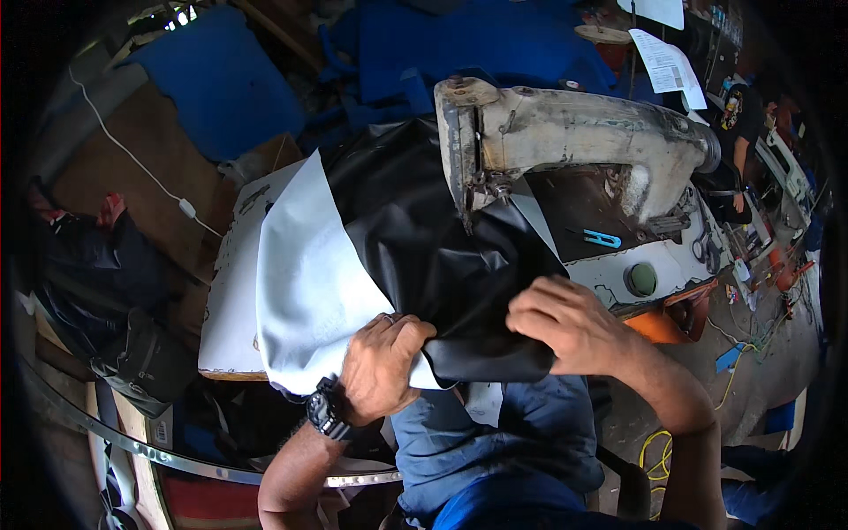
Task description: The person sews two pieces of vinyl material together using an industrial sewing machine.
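Black sheet (402, 212) lies under and before the sewing machine (565, 128), bordered by white material (309, 283). Nearer the body than the machine, the left hand (382, 362) pinches its edge, fingers closed; the right hand's (570, 325) fingers curl at the cloth, grip unclear. Below the machine's arm lies a blue tool (602, 238).

We have a white-topped table (228, 327) (its edges visibly chipped) bearing a grimy sewing machine (574, 128). Black sheeting (393, 208) with a pale side lies draped across it. Toward the right we see a blue tool (601, 238), scissors (704, 251) and a round, greenish item (641, 280); yellow cable (654, 461) lies on the floor (770, 355).
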A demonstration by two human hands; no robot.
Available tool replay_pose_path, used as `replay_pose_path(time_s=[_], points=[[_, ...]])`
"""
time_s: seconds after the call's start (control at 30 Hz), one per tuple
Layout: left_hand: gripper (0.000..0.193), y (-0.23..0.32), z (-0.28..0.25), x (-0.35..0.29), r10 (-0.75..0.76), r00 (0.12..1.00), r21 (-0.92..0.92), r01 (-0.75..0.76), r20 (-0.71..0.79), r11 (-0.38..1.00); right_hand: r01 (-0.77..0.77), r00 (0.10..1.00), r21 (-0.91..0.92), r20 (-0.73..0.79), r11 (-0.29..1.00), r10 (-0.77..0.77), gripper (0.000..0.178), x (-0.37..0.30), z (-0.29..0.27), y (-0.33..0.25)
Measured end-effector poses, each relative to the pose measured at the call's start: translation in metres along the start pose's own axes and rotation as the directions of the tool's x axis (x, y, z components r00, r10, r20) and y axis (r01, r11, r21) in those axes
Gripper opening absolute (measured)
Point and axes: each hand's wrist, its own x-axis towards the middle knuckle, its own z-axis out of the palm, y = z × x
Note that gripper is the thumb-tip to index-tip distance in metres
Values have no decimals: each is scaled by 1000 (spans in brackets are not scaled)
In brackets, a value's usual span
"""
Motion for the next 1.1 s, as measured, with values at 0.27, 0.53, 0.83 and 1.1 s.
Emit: replay_pose_path(time_s=[0.27,0.53,0.83,1.1], points=[[50,14,-5,10,-167,969,343,97,180,934,-57,993,-240,-115,969,30,39,16,26,45],[31,-37,-14,46,160,985,61,-164,65,985,-121,992,14,-28,993,121,58,23,27,50],[54,-33,-21,78,8,957,-24,-1,291,1000,-90,989,200,-94,976,111,36,30,24,86],[60,-97,-1,97,-81,991,-544,126,107,830,-427,904,519,212,741,372,40,63,16,101]])
